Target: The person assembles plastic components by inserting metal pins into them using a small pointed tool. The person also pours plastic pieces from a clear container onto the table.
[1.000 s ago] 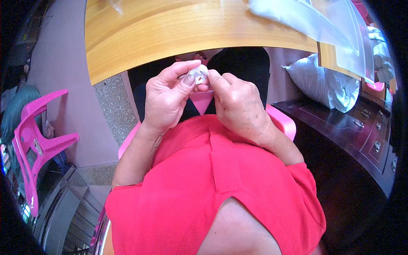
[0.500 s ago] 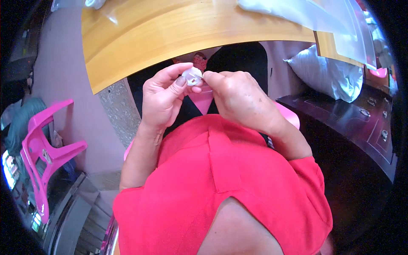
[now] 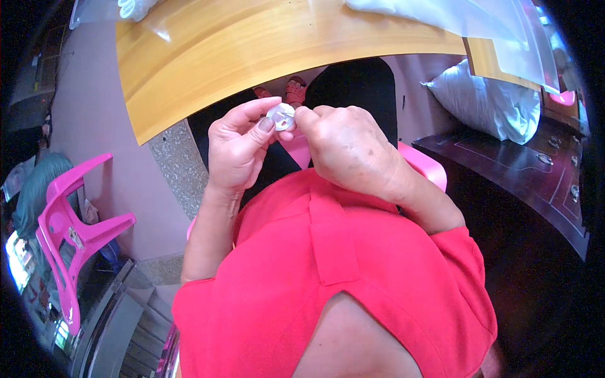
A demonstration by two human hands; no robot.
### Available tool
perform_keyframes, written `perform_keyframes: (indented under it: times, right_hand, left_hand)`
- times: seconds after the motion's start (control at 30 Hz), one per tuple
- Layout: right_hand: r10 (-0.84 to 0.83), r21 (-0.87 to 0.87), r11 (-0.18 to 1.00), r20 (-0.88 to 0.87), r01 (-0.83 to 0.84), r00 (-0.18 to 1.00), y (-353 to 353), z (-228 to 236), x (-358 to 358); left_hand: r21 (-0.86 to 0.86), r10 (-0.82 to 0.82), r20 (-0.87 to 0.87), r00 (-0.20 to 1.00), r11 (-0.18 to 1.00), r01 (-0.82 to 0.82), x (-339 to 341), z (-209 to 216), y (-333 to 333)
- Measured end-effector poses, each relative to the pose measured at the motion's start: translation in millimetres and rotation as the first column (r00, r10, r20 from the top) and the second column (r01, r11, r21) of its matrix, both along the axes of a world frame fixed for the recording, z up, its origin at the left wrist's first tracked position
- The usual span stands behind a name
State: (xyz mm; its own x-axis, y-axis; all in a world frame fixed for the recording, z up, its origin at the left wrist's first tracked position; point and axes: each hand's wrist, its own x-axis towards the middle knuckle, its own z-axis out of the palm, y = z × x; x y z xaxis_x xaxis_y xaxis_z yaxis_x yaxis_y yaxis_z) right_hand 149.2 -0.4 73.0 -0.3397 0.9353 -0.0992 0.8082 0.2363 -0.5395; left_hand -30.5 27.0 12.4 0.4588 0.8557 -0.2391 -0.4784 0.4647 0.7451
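A small round white piece (image 3: 281, 117), which looks like plastic with a small slot or hole, is pinched between the thumb and fingers of my left hand (image 3: 232, 146). My right hand (image 3: 354, 146) is closed against the piece's right edge, thumb and forefinger pressed together. Whatever those right fingers grip is too small or hidden to make out. Both hands are above my lap, just short of the wooden table's (image 3: 252, 50) near edge.
Clear plastic sheeting (image 3: 435, 19) and a white bundle (image 3: 135, 7) lie on the tabletop. At left is a pink plastic chair (image 3: 79, 233). A full white sack (image 3: 488, 104) rests on dark wooden furniture (image 3: 498, 164) at right.
The whole view has shifted slightly. My right hand has turned a little at the white piece's edge, its fingers curled more; my left hand keeps its hold.
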Motion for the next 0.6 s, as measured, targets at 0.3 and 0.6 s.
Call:
perform_keyframes:
  times: [0.3,0.6]
  right_hand:
    - [0.195,-0.162,0.968,-0.002,-0.193,0.981,8,0,19]
    - [0.053,-0.170,0.984,-0.046,-0.060,0.998,-3,-19,19]
  left_hand:
    - [0.023,-0.088,0.014,0.996,0.996,0.087,1,-8,-5]
    - [-0.077,-0.142,-0.015,0.990,0.987,0.140,7,-8,-1]
